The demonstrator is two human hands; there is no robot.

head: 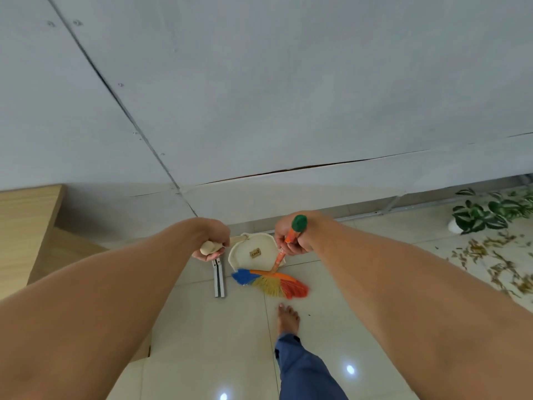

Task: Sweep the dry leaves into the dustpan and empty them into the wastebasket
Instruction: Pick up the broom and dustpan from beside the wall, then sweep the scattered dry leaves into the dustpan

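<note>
My left hand (212, 241) grips the cream handle of a cream dustpan (253, 251), whose pan hangs near the floor in front of me. My right hand (294, 238) grips the orange handle of a broom (271, 281), just under its green end cap. The broom's blue, yellow and red bristles fan out on the tiles just below the dustpan. Dry brown leaves (496, 261) lie scattered on the floor far to the right. No wastebasket is in view.
A grey panelled wall (259, 96) stands straight ahead. A wooden cabinet (31, 235) is at the left. A potted green plant (490, 212) sits at the right by the wall. A grey metal bar (218, 280) lies on the tiles. My bare foot (287, 319) is below the broom.
</note>
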